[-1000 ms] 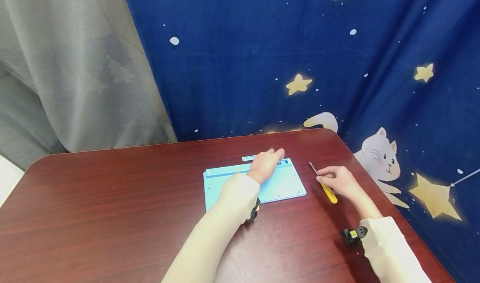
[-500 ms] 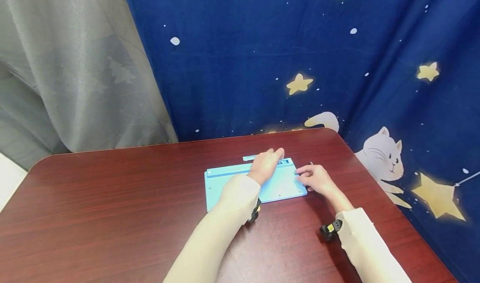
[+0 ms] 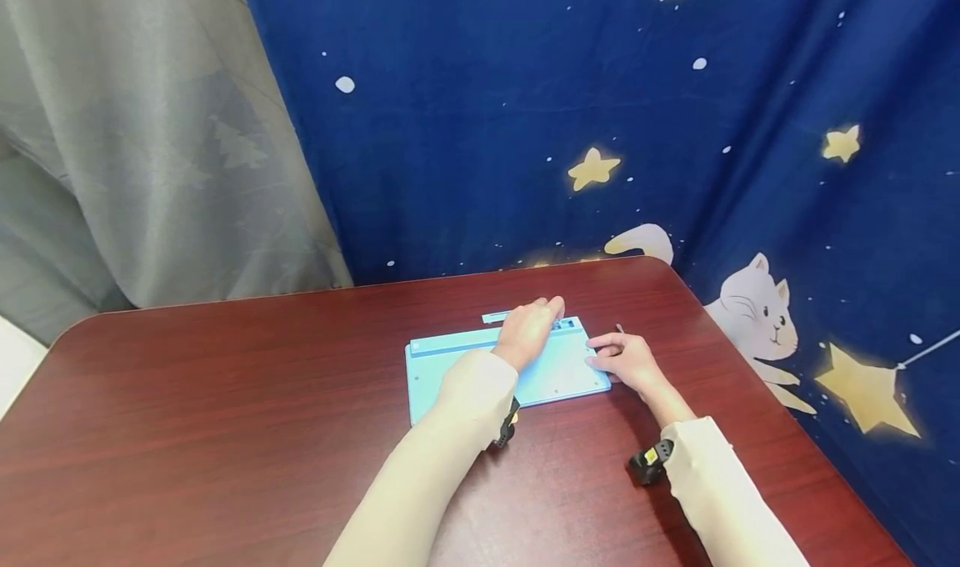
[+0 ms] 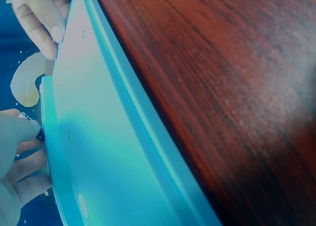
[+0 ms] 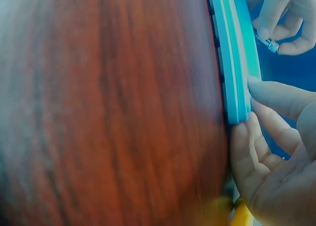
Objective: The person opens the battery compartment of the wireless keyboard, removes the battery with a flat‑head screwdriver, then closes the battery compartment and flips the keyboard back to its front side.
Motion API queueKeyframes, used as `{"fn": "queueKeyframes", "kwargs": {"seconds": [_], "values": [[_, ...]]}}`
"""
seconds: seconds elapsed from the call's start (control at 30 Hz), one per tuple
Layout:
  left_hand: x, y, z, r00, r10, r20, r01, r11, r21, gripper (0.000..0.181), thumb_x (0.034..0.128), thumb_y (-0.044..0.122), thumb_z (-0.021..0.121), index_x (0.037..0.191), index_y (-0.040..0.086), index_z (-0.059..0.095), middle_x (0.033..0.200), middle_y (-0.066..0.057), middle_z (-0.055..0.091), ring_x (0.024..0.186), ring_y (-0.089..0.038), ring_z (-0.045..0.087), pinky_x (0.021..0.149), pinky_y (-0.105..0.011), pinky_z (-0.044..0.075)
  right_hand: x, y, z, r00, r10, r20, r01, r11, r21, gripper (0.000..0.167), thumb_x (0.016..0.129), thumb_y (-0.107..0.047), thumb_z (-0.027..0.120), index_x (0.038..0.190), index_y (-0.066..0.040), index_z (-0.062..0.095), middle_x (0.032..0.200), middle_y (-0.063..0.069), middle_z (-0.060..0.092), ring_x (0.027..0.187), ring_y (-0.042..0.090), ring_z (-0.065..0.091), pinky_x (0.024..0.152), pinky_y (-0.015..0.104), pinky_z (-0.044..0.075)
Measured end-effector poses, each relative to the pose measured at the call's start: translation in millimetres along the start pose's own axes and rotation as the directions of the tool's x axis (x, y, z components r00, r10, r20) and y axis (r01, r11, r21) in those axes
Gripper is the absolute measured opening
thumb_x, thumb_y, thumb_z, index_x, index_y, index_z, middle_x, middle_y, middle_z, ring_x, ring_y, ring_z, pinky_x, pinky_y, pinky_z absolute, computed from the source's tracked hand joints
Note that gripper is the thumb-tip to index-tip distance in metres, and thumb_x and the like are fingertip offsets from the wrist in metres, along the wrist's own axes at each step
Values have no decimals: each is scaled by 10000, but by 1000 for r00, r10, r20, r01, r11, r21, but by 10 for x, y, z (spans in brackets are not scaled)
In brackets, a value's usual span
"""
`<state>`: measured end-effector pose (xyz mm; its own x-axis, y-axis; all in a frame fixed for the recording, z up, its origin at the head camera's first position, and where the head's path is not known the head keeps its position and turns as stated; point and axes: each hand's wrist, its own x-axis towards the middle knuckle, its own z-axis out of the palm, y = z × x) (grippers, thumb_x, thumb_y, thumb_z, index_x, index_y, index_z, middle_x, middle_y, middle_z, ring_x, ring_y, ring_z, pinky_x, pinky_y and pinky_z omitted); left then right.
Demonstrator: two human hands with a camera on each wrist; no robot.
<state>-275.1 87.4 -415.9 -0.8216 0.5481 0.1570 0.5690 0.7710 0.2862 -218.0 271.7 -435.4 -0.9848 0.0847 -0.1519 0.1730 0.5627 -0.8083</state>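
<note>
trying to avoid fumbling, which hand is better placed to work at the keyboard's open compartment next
Probably the left hand: it pinches what looks like a battery beside the open compartment, while the right hand grips the upturned keyboard by its edge, better suited to steadying it.

The left sleeve (image 3: 431, 459) is long, plain and cream, softly creased near the wrist; the right sleeve (image 3: 727, 484) matches, looking paler, its cuff edge slightly uneven. Past them, the left hand (image 3: 527, 333) and right hand (image 3: 632, 363) are bare. Each wrist wears a small black camera: the left camera (image 3: 506, 430) shows a yellowish patch, the right camera (image 3: 647, 465) a yellow square
</note>
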Motion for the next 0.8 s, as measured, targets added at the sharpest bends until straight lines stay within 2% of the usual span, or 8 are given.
{"fn": "queueKeyframes", "kwargs": {"seconds": [0.2, 0.47, 0.67, 0.8], "values": [[12, -37, 12, 999, -40, -3, 40, 997, -62, 169, 916, 42, 512, 1012, 180, 527, 887, 27, 607, 753, -134, 549, 681, -260, 460, 7, 4, 15, 1000, 28, -9, -27, 999, 28, 354, 770, -92, 727, 1092, 25, 639, 781, 88, 620, 636, 155, 552, 546, 288, 503], [-7, -124, 36, 995, -75, -70, 63, 985, -161, 150, 873, 112, 621, 972, 206, 560, 926, 53, 646, 780, -119, 576, 645, -258, 450, -1, -5, 34, 998, 56, -33, -54, 998, 43, 344, 764, -77, 725, 1087, 11, 648, 749, 67, 620, 633, 159, 552, 544, 276, 494], [-31, -176, 7, 989, -115, -96, 76, 939, -336, 141, 857, 97, 641, 946, 180, 570, 866, 40, 646, 774, -111, 592, 633, -256, 447, 4, 1, 39, 998, 58, -38, -56, 997, 44, 345, 766, -78, 722, 1092, 7, 646, 754, 65, 624, 643, 163, 557, 555, 278, 496], [-30, -193, -24, 991, -104, -90, 59, 913, -403, 136, 858, 70, 633, 933, 156, 559, 876, 21, 649, 819, -114, 606, 686, -261, 464, 11, 9, 40, 998, 59, -36, -58, 997, 43, 347, 766, -80, 722, 1093, 5, 646, 760, 68, 624, 644, 159, 556, 553, 279, 495]]}}
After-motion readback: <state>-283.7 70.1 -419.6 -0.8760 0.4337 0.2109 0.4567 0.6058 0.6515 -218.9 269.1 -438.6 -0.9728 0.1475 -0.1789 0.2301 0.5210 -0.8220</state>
